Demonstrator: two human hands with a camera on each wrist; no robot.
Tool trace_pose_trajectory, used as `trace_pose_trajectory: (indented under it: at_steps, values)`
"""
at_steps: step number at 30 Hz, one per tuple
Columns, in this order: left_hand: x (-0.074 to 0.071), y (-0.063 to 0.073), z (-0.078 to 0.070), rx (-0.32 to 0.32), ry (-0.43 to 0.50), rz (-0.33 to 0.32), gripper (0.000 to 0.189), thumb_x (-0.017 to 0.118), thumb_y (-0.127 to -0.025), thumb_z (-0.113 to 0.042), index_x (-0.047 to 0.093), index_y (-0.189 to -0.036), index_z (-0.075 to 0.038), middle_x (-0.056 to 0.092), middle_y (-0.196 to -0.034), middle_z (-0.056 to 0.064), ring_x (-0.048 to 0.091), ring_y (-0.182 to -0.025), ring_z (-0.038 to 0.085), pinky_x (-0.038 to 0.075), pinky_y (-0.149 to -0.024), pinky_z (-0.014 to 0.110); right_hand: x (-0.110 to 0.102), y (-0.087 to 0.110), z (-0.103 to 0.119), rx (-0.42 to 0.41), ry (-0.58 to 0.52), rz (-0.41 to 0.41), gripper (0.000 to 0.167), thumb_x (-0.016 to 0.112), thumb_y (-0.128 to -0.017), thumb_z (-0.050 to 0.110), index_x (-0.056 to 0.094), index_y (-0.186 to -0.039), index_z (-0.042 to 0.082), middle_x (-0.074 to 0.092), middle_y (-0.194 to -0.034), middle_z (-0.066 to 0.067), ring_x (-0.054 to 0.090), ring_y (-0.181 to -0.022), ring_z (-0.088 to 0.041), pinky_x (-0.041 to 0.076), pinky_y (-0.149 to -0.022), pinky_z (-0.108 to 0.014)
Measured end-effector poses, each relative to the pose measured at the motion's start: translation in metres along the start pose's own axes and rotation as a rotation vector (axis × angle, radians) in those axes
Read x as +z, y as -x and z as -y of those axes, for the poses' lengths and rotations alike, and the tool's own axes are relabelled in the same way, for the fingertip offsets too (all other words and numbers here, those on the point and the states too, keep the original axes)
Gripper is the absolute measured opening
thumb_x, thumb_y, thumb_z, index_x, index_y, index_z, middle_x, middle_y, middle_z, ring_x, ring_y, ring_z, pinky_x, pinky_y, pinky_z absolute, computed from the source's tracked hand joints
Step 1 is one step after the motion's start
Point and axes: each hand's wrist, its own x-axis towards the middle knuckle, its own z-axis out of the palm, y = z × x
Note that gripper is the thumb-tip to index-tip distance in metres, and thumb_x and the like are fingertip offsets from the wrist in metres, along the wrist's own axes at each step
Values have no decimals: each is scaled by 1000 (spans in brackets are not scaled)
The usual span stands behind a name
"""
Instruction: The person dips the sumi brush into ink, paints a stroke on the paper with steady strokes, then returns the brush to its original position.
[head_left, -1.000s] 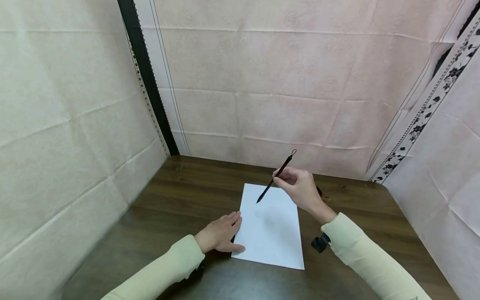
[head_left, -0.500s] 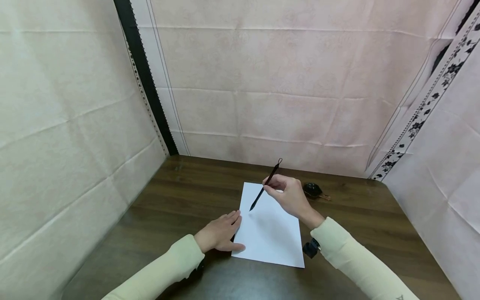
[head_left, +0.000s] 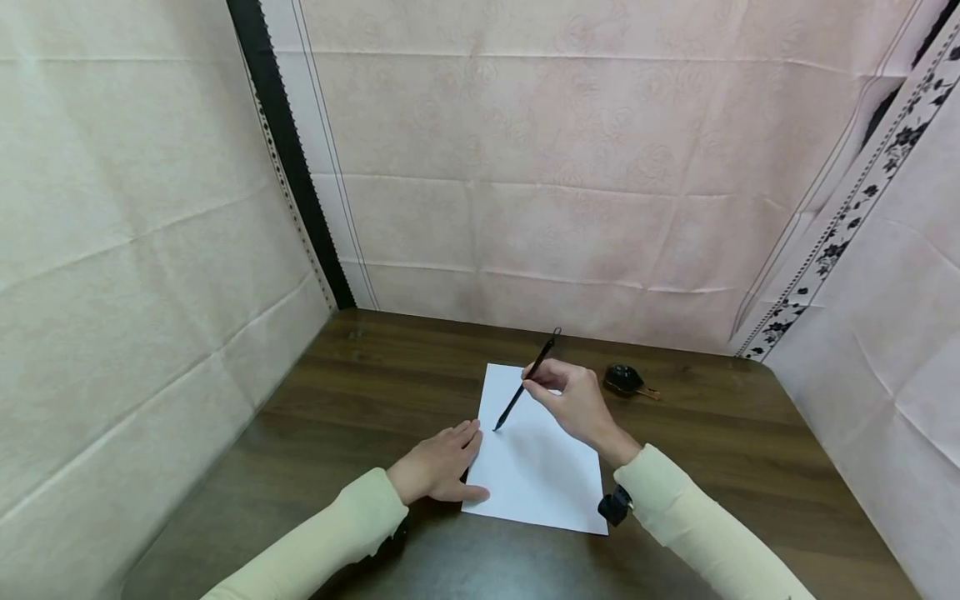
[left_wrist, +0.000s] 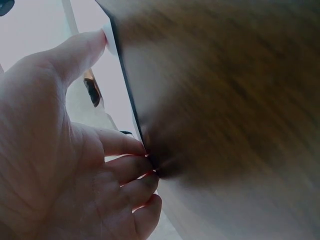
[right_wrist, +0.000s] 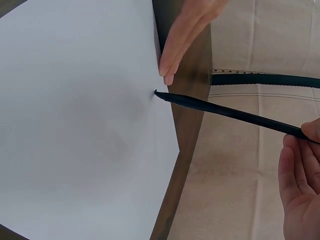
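A sheet of white paper [head_left: 543, 475] lies on the wooden table in the head view. My right hand [head_left: 573, 402] pinches a dark writing brush [head_left: 517, 395] by its upper handle, the loop end pointing up and away. In the right wrist view the tip of the brush [right_wrist: 210, 107] is right at the paper, near its left edge, and slightly bent. My left hand [head_left: 442, 465] rests flat at the paper's left edge, its thumb on the lower corner and its fingertips at the side. The left wrist view shows the left palm and fingers [left_wrist: 132, 180] along that edge.
A small black glossy dish [head_left: 624, 379] with a brown piece beside it stands behind the right hand. The wooden table [head_left: 712, 442] ends at pale cloth walls [head_left: 525, 192] at the back and on both sides.
My right hand has moved left and toward me with the brush, lowering its tip to the paper. The black dish behind it has come into full view. The left hand stays still.
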Motion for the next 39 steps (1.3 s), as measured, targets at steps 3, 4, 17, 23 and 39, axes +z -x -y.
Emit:
trace_pose_trajectory:
  at_steps: [3, 4, 17, 23, 39]
  values:
    - [0, 0, 0, 5, -4, -5, 97, 67, -94, -67, 40, -162, -4, 33, -173, 13, 31, -162, 28, 32, -131, 43, 1, 2, -2, 4, 6, 2, 13, 76, -98, 11, 78, -110, 16, 81, -105, -2, 79, -97, -19, 65, -91, -39]
    - [1, 0, 0, 6, -4, -7, 96, 67, -94, -67, 40, -162, -3, 33, -173, 13, 32, -162, 28, 32, -131, 43, 1, 2, -2, 3, 9, 3, 14, 76, -98, 11, 78, -111, 15, 81, -105, -2, 79, -97, -19, 65, -91, -40]
    - [2, -1, 1, 14, -2, -5, 97, 65, -95, -68, 39, -162, -4, 32, -174, 14, 31, -162, 28, 32, -131, 44, -3, 0, -2, -14, 52, 32, 15, 75, -98, 8, 78, -111, 13, 81, -107, -4, 78, -98, -21, 65, -92, -41]
    - [3, -2, 1, 12, 6, -1, 97, 65, -95, -68, 38, -163, -4, 31, -174, 14, 30, -163, 28, 32, -131, 44, -6, -1, -2, -22, 76, 40, 14, 75, -98, 9, 79, -110, 13, 81, -106, -4, 78, -98, -21, 65, -90, -41]
    - [2, 1, 1, 19, 10, -2, 97, 65, -95, -66, 37, -163, -3, 31, -174, 14, 29, -163, 28, 30, -132, 43, -25, 6, -9, 8, 151, 32, 14, 75, -98, 8, 79, -110, 14, 81, -105, -3, 79, -97, -22, 65, -88, -41]
